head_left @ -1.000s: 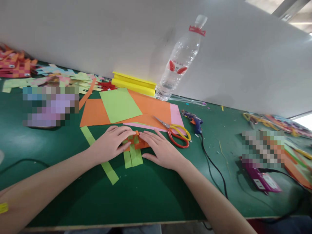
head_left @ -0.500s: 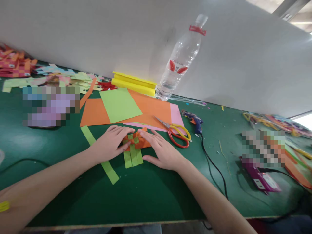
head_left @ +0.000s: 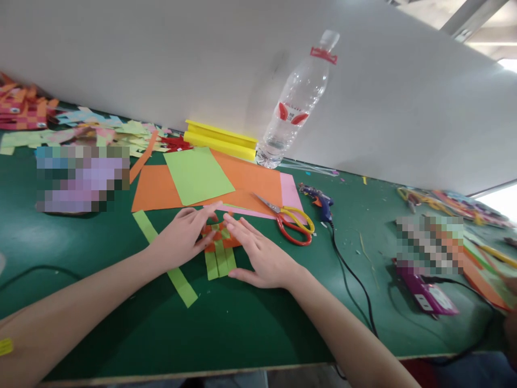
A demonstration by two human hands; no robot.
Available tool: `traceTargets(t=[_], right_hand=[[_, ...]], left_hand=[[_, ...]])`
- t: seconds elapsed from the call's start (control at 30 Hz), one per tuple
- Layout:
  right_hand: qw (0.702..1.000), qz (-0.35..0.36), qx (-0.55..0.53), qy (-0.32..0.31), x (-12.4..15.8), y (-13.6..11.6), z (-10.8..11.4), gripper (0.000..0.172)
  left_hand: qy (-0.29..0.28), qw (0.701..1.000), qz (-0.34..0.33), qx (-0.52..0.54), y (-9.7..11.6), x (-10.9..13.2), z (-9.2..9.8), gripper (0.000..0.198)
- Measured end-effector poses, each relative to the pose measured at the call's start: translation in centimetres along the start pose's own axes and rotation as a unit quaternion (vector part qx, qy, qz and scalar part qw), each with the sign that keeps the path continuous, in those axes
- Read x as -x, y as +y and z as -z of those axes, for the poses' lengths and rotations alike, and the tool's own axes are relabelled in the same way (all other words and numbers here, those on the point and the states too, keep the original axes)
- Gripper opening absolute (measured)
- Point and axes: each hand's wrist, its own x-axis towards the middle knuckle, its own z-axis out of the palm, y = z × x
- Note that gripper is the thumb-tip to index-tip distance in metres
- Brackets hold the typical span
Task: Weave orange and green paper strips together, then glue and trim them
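Observation:
Green and orange paper strips woven together lie flat on the green table, the green ends pointing toward me. My left hand rests at the left side of the weave, fingers apart and bent over its edge. On the other side, my right hand lies over the orange ends with its fingers stretched out and its thumb near the green strips. A loose green strip passes under my left wrist. Just behind the hands are a green sheet and orange sheets.
Scissors and a glue gun with a black cable lie right of the sheets. Behind stand a clear bottle and a yellow folded piece. Paper scraps are at the back left, a purple box at the right.
My right hand has shifted slightly left over the weave. My left index finger is stretched out a little more. The view has shifted slightly.

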Motion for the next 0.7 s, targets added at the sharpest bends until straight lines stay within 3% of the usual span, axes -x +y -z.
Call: traceTargets(t=[0.33, 0.57, 0.7], right_hand=[[1.000, 0.004, -0.003, -0.006, -0.4, 0.4, -0.3, 0.083], [0.993, 0.059, -0.039, 0.094, -1.5, -0.3, -0.8, 0.051], [0.989, 0.086, -0.036, 0.118, -2.0, -0.4, -1.0, 0.033]], left_hand=[[-0.001, 1.000, -0.019, -0.018, 0.0, -0.2, 0.0, 0.044], [-0.016, 0.999, -0.030, 0.012, -0.1, -0.1, 0.2, 0.047], [-0.025, 1.000, -0.017, 0.005, -0.1, -0.1, 0.2, 0.046]])
